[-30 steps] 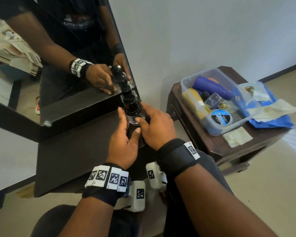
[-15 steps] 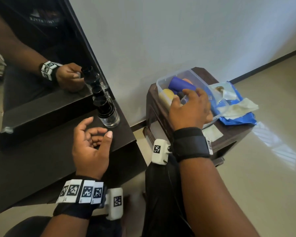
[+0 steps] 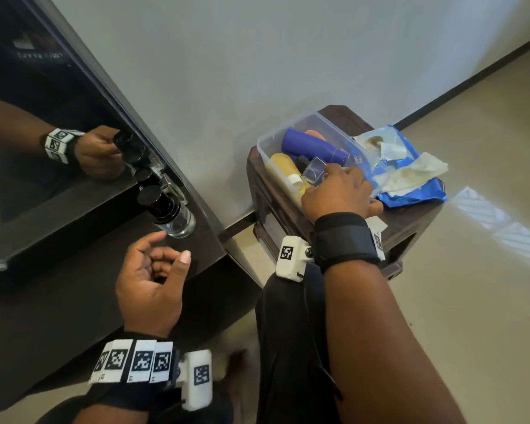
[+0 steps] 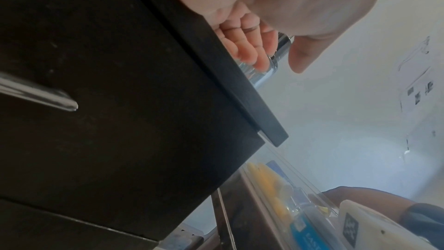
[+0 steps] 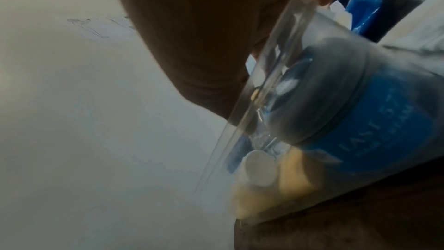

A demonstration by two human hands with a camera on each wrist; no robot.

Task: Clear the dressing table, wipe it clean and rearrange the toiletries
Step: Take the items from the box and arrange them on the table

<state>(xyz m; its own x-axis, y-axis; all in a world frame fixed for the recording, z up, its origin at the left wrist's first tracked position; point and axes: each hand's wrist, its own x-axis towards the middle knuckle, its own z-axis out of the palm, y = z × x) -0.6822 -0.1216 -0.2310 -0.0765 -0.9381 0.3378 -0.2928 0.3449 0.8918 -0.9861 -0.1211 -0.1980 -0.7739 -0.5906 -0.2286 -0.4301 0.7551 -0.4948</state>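
The right hand [image 3: 338,191] reaches into the clear plastic box [image 3: 265,142], its fingers bent down among the toiletries by a small clear glass bottle [image 3: 314,171]; whether the grip has closed on that bottle or on anything else I cannot tell, since the back of the hand hides the fingertips. The left hand [image 3: 152,278] hovers palm-up over the dark tabletop [image 3: 58,307] with fingers loosely curled, the grip slack and holding nothing.

Just beyond the left fingertips, not touching them, a glass bottle with a black cap [image 3: 170,214] stands upright at the tabletop's back right corner, its long axis vertical and cap upward, close against the mirror [image 3: 43,117], which shows its reflection.

In the box, a blue bottle [image 3: 312,145] lies on its side, long axis running from the far left corner toward the near right. A yellow bottle [image 3: 283,169] lies beside it, roughly parallel, its white cap pointing toward the person. The right wrist view shows a blue-labelled round tub [image 5: 374,121] against the box's near wall.

The box sits on a dark brown stool [image 3: 410,240] right of the tabletop, with a blue packet [image 3: 410,194] and crumpled white tissue [image 3: 416,171] beside it.
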